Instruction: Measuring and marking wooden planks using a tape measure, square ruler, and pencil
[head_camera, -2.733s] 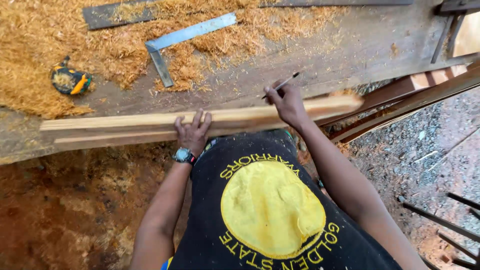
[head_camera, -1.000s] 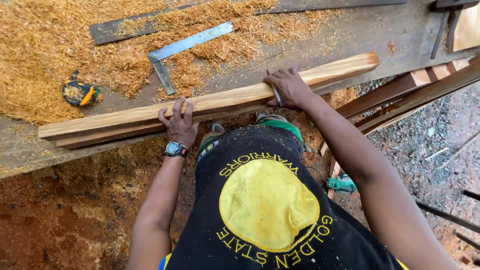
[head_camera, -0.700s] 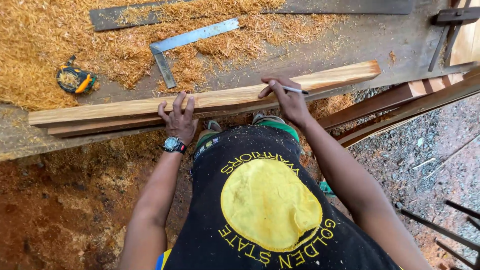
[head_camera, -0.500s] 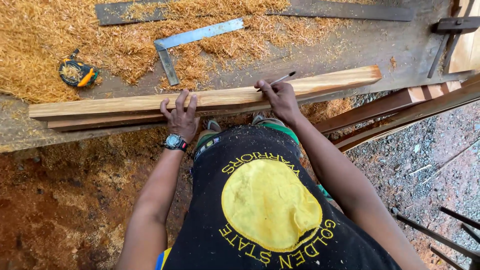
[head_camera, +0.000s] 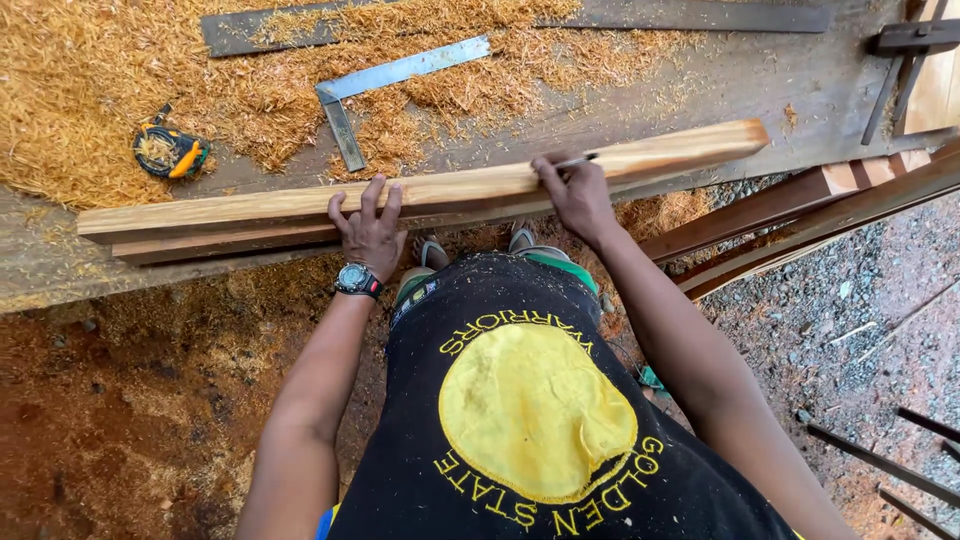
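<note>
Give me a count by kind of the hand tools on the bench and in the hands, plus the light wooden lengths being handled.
Tape measure: 1
Metal square: 1
Pencil, in the right hand: 1
Light wooden length, under the left hand: 1
Total: 4

A long wood strip (head_camera: 450, 185) lies across the near edge of the workbench (head_camera: 720, 85), running from left to right. A second strip (head_camera: 220, 243) lies under it, just nearer. The left hand (head_camera: 368, 232) rests on the long strip near its middle. The right hand (head_camera: 575, 192) rests on it further right, with a pencil (head_camera: 575, 160) on top. Far behind the hands, a metal square (head_camera: 375, 90) lies in a heap of wood shavings (head_camera: 90, 70). A tape measure (head_camera: 170, 153) sits on the shavings to the left. More planks (head_camera: 800, 200) lean below the bench on the right.
</note>
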